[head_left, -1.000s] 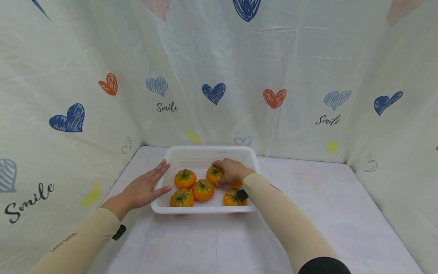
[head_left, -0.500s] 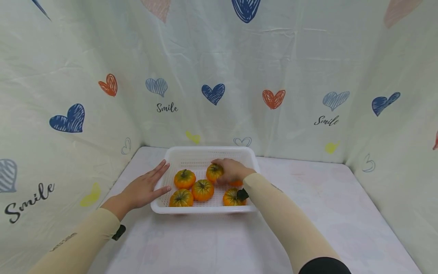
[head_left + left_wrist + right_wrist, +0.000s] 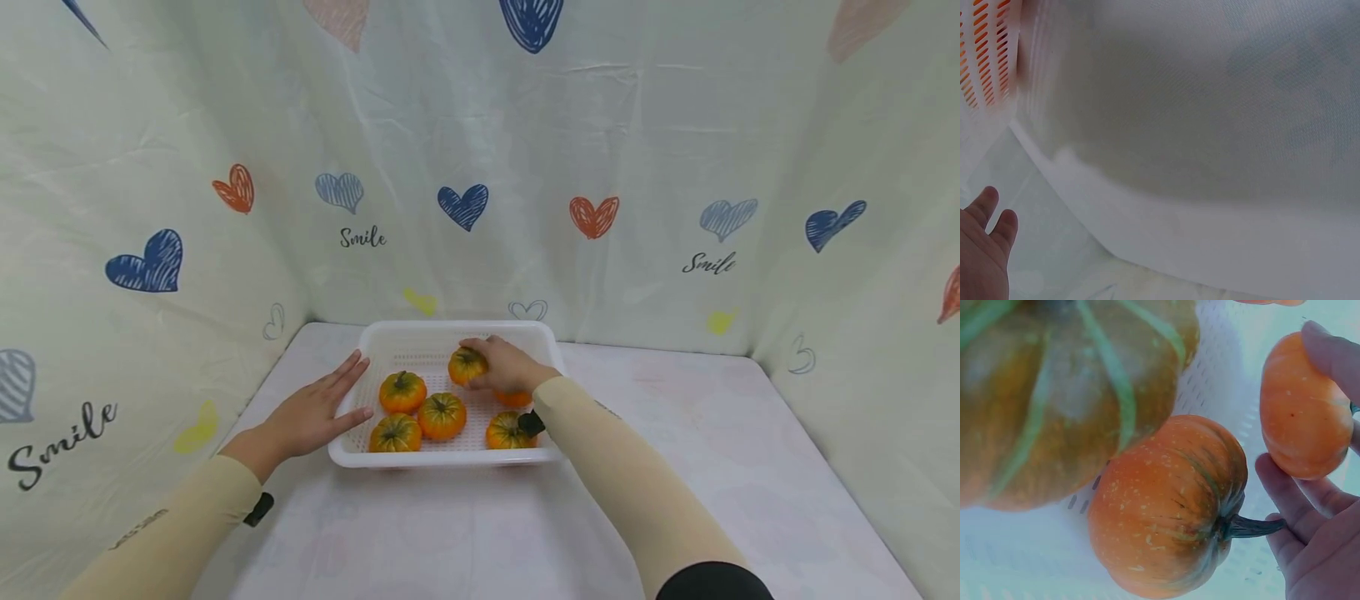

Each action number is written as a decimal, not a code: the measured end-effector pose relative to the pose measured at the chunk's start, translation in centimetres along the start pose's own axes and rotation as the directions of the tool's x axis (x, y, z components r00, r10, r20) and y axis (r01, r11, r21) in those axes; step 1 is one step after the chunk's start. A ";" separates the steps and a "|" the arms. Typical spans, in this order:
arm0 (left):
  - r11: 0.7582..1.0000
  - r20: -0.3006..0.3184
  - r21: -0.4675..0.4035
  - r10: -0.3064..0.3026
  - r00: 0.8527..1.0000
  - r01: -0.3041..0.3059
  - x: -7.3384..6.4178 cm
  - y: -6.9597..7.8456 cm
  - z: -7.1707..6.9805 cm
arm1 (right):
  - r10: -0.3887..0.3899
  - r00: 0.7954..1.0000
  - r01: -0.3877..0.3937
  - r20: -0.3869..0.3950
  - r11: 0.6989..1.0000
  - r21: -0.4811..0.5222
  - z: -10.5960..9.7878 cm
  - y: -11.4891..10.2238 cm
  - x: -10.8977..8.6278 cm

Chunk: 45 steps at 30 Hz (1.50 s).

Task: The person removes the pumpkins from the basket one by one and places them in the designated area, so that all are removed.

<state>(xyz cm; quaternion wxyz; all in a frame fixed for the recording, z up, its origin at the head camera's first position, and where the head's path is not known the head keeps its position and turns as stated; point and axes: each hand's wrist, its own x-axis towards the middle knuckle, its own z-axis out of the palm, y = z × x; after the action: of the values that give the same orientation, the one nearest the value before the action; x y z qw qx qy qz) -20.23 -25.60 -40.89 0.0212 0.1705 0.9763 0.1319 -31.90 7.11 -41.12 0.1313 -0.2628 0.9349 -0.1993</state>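
A small orange-and-green pumpkin point(image 3: 467, 367) is in my right hand point(image 3: 513, 367), over the back of a white perforated basket point(image 3: 450, 460). In the right wrist view, thumb and fingers grip this pumpkin point(image 3: 1304, 406) from two sides, its orange underside showing. Just beside the hand lies another pumpkin point(image 3: 1166, 519), its stem reaching a fingertip. My left hand point(image 3: 313, 417) lies along the basket's left rim, fingers straight and spread. Only part of that hand point(image 3: 982, 250) shows in the left wrist view, near the slotted basket wall point(image 3: 1013, 87).
More pumpkins sit in the basket: three grouped at the left, among them one in the middle point(image 3: 442, 416), and one at the front right point(image 3: 507, 431) partly behind my wrist strap. The basket stands on a white-covered table point(image 3: 420, 533), with a heart-printed curtain point(image 3: 525, 267) around it.
My right hand has raised its pumpkin slightly toward the back of the basket, showing more of the pumpkin beneath the hand. The left hand stays at the rim.
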 end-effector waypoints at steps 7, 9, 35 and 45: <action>1.000 -0.003 -0.006 -0.009 1.000 0.009 0.0 -0.1 0.2 | -0.021 1.000 0.022 -0.018 0.997 0.076 -0.3 -0.1 -0.2; 1.000 -0.003 -0.005 -0.010 1.000 0.010 0.0 -0.2 0.2 | -0.013 1.000 0.015 -0.025 0.996 0.089 -0.4 -0.1 -0.2; 1.000 0.014 -0.012 -0.016 1.000 0.016 0.0 -0.1 0.1 | -0.017 0.997 0.029 -0.075 0.985 0.167 -3.7 -0.5 -3.3; 1.000 0.000 -0.024 -0.008 1.000 0.008 -0.1 0.3 -0.2 | -0.062 0.988 0.091 -0.139 0.972 0.215 -6.5 0.7 -6.3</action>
<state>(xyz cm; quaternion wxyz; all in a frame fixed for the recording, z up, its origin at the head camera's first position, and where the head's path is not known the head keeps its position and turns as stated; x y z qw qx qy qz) -20.08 -25.38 -40.59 0.0235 0.1664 0.9753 0.1437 -29.32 13.08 -34.79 0.0900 -0.2689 0.9026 -0.3238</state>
